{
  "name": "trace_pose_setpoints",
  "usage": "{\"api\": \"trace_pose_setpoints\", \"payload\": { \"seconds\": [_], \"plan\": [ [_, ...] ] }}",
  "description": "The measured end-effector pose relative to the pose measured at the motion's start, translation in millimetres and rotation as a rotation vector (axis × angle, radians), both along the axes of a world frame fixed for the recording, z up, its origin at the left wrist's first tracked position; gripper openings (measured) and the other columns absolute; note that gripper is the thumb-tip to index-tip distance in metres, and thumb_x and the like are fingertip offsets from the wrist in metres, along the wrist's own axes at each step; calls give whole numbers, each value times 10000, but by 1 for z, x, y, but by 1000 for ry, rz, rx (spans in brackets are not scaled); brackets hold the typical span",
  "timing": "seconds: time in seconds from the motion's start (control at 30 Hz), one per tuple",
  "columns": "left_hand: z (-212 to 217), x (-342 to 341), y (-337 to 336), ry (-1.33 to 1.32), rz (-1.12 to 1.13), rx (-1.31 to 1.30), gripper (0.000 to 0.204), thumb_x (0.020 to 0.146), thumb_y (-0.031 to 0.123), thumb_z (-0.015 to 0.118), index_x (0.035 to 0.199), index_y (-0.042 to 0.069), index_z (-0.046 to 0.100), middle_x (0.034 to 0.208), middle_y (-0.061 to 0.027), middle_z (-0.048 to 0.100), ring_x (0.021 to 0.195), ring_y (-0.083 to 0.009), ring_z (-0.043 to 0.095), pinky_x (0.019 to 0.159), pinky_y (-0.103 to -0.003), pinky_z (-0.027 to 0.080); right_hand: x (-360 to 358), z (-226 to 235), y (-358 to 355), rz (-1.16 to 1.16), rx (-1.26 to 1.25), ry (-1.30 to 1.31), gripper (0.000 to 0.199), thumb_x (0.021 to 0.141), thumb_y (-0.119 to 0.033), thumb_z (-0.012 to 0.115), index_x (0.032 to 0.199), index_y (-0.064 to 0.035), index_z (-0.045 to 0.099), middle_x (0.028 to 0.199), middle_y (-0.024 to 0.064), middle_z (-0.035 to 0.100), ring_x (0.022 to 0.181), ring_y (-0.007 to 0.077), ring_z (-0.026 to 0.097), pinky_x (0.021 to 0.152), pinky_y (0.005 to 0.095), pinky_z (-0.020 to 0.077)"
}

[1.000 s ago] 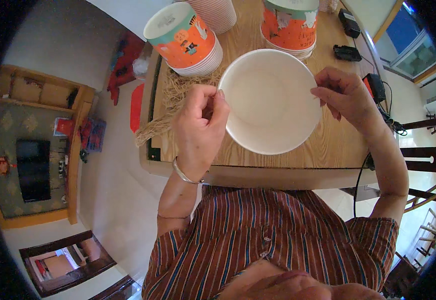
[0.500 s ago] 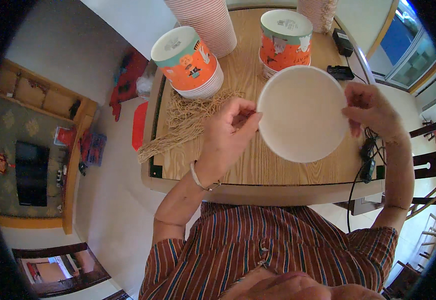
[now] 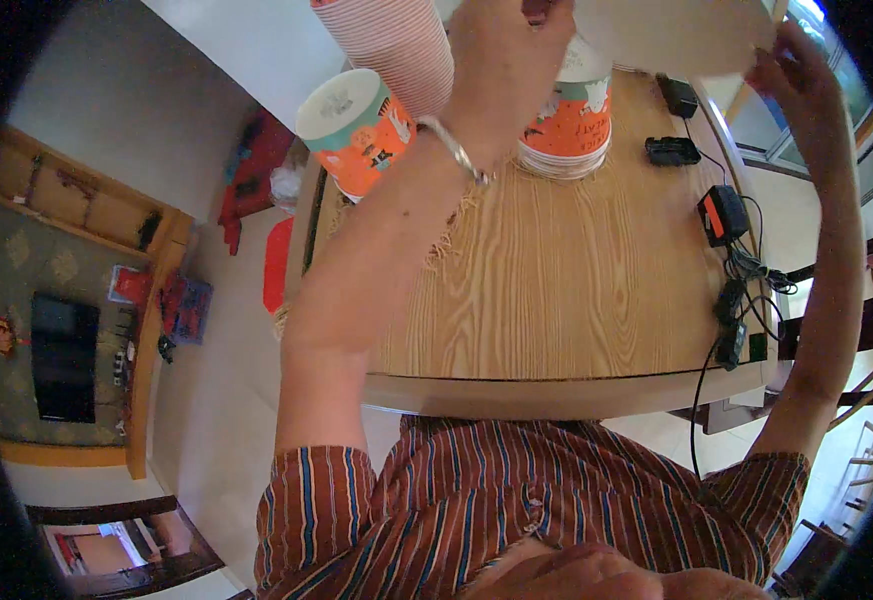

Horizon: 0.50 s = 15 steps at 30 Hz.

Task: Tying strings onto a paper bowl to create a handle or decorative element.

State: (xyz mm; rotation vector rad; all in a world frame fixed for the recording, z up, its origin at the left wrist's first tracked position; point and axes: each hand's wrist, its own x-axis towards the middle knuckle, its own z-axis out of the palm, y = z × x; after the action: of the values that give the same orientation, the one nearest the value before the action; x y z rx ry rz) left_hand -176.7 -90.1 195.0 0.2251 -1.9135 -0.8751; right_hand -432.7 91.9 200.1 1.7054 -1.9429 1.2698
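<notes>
Up at the top edge, both hands hold a pale round disc (image 3: 681,35) with a thin rim; its upper part is cut off, and I cannot tell whether it is a lid or a tub's inside. My left hand (image 3: 528,40) is closed on its left side. The fingers of my right hand (image 3: 796,70) pinch its right edge. Below the disc stands an upside-down orange and green paper tub (image 3: 568,130) on nested rims. A similar tub (image 3: 354,130) stands at the left, partly behind my left forearm. Tan stringy strands (image 3: 443,242) show beside that forearm.
A tall leaning stack of nested paper tubs (image 3: 396,50) rises at the back left. Along the right edge of the wooden table (image 3: 546,300) lie black adapters (image 3: 722,217), a black holder (image 3: 672,151) and tangled cables (image 3: 746,262). A chair (image 3: 846,325) stands at the right.
Both hands have lifted the pale disc upward and away from me, toward the top edge. My left forearm now covers much of the strands and part of the left tub.
</notes>
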Motion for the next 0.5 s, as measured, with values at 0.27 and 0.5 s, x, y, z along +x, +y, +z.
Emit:
{"api": "trace_pose_setpoints", "payload": {
  "seconds": [0.27, 0.5],
  "plan": [
    [10, -27, -63, 183, 231, -596, 141, 835, -33, 605, 921, 10, 502, 893, -123, 557, 844, -262, 613, 742, -351, 506, -22, -13, -113, 166, -216, -298, 145, 848, 2, 653, 921, -32, 533, 880, 25, 600, 831, 121, 619, 742, 290, 538],
    [-29, -36, -113, 56, 362, -1005, 240, 804, 34, 651, 974, 8, 484, 917, -154, 527, 853, -316, 569, 722, -403, 495, -81, -83, -193, 285, -159, -353, 379, 883, -87, 678, 1245, -63, 568, 1101, 41, 637, 1012, 131, 602, 884, 289, 500]
  ]
}}
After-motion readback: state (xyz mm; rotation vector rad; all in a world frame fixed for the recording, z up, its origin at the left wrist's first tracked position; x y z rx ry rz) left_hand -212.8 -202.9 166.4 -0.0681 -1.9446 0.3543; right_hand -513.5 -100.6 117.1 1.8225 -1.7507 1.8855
